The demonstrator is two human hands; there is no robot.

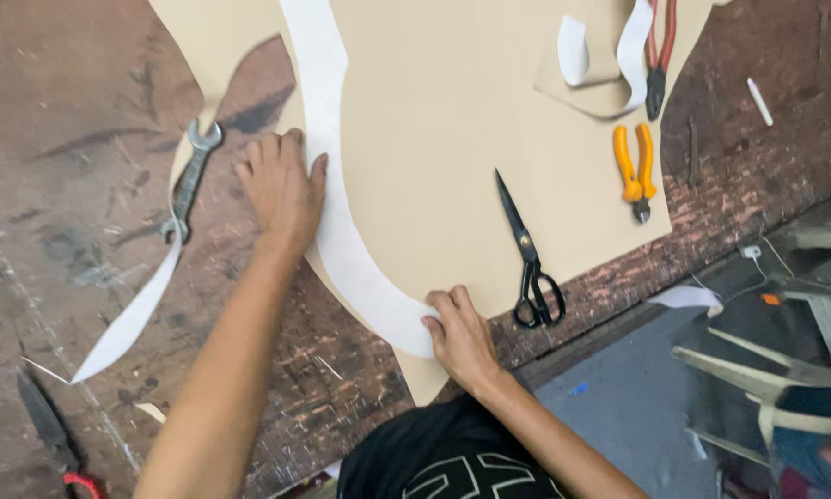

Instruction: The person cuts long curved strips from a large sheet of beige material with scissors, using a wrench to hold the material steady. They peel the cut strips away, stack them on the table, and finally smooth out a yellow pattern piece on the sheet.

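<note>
The left hand (281, 189) lies flat, fingers spread wide and pointing toward 12 o'clock, pressing on the edge of a large tan sheet of card (434, 139) spread over a worn, dark wooden workbench (64, 139). Its fingertips touch the left rim of a long curved white paper strip (342, 240) that runs from 12 o'clock down the sheet and bends toward 5 o'clock. The right hand (460, 337) sits at the strip's lower end, at about 6 o'clock on the sheet, fingers curled narrow with thumb and fingertips pressing the white end down against the card; whether it pinches the strip or only holds it flat cannot be told.

At 9 o'clock from the left hand a grey steel open-ended spanner (189, 180) lies on the bench, its lower end touching a loose white paper offcut (124, 323) that trails toward 7 o'clock. At 3 o'clock from the strip, black-handled scissors (529, 259) rest shut on the card, blades pointing to 11 o'clock. Farther toward 2 o'clock lie orange-handled pliers (635, 171), and above them red-handled pliers (659, 55) beside a smaller tan card piece (600, 92) carrying a curled white strip (573, 51).
</note>
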